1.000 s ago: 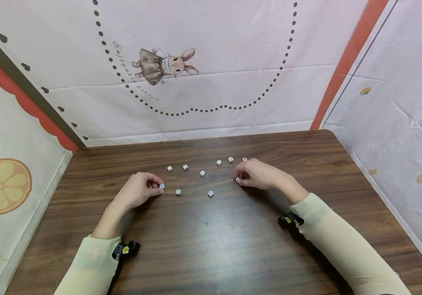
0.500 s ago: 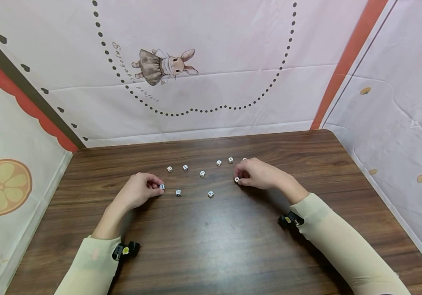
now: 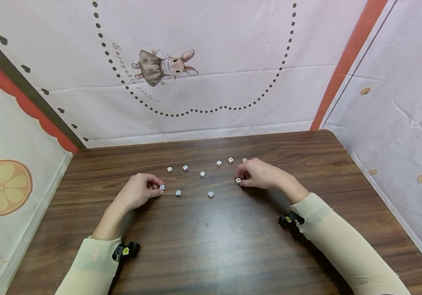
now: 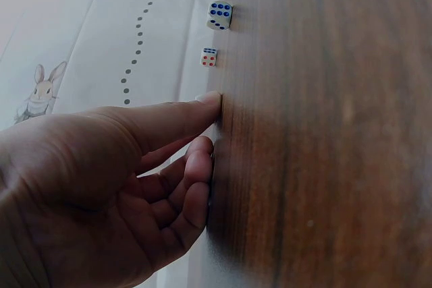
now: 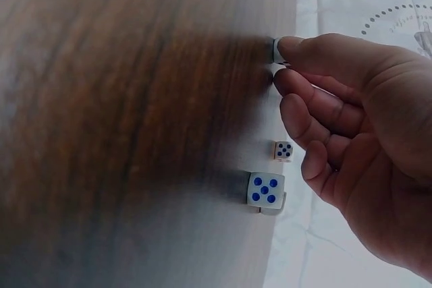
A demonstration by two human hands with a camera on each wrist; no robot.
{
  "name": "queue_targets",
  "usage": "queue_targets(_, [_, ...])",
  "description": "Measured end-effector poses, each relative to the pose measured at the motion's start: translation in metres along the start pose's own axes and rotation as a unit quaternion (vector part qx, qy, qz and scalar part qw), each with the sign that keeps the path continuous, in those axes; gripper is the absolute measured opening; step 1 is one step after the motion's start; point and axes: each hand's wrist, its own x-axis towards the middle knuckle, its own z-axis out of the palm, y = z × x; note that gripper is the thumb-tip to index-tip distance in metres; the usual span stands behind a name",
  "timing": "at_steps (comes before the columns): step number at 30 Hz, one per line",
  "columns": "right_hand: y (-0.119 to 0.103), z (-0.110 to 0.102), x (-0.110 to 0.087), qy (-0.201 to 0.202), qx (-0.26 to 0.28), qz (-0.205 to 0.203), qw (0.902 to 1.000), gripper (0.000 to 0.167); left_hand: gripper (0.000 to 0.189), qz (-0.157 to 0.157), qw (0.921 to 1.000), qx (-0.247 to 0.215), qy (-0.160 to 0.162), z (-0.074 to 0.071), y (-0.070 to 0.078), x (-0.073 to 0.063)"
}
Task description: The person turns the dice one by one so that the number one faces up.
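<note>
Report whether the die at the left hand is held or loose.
Held: the head view shows the left hand pinching the die between thumb and forefinger.

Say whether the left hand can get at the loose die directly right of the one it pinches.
Probably yes: only bare table lies between the pinched die and the loose die, but the left hand would likely have to let go of what it holds first.
</note>
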Motion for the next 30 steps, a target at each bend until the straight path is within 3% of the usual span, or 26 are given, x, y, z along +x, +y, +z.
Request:
queue_targets(15, [-0.005, -0.007, 0.001, 0.025, 0.002, -0.004, 0.9997, 0.011, 0.012, 0.005, 1.0000, -0.001, 0.003, 0.001, -0.001, 0.000])
queue_targets(23, [-0.007, -0.015, 0.012, 0.058, 0.014, -0.016, 0.9981, 0.023, 0.012, 0.005, 1.0000, 0.000, 0.005, 0.001, -0.002, 0.000])
queue_targets(30, [-0.005, -0.020, 0.028, 0.074, 0.023, -0.001, 0.9970, 0.027, 0.011, 0.005, 1.0000, 0.000, 0.004, 0.000, 0.000, 0.000])
